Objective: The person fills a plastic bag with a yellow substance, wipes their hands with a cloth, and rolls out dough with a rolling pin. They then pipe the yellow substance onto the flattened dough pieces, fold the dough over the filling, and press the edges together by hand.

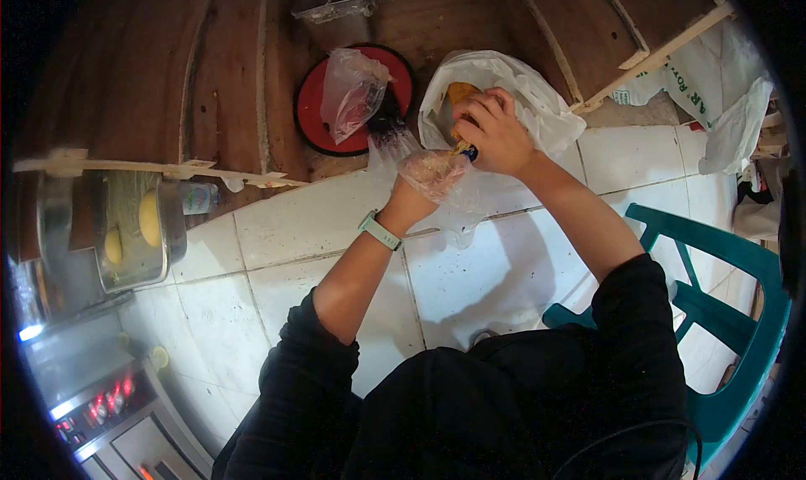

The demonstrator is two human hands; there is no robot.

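Upper middle of the frame, the left hand (432,174) is sitting inside a clear bag (457,203), fingers curling shut, though I cannot tell what they are squeezing. The right hand (491,127) is touching it from above, fingers pressing together around a dark-tipped handle (467,151) at the mouth of the white bag (537,102), where an orange lump (457,91) is showing. A red lid (315,115) is lying just left.
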